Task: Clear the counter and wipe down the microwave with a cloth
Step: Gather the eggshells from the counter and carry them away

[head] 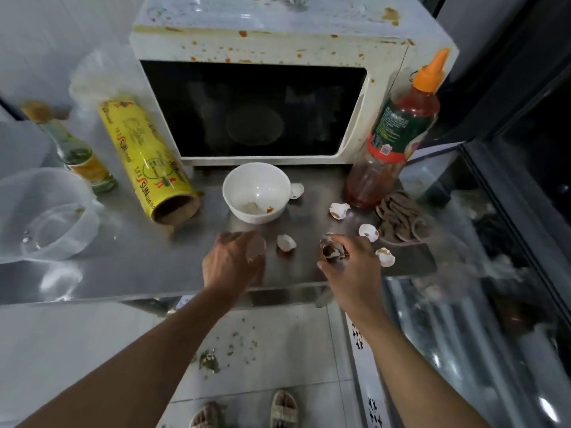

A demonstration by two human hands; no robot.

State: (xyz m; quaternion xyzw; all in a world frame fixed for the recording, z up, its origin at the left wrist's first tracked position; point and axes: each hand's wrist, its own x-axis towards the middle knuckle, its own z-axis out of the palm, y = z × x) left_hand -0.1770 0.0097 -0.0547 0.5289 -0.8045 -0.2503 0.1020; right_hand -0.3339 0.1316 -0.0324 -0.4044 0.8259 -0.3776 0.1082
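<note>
A stained white microwave (268,35) stands at the back of the steel counter (139,257). A white bowl (256,193) with scraps sits in front of it. Several eggshell pieces lie on the counter, one between my hands (286,242) and others at the right (340,210). My left hand (231,261) holds an eggshell piece (257,247) in its fingertips. My right hand (352,267) grips stacked eggshell halves (332,250). A brown cloth (400,219) lies crumpled at the counter's right edge.
A yellow cling-film roll (148,162) and a small glass bottle (77,152) lie left of the microwave, with a clear plastic container (46,214) at the far left. A chili sauce bottle (398,131) leans right of the bowl. Crumbs litter the tiled floor (262,350).
</note>
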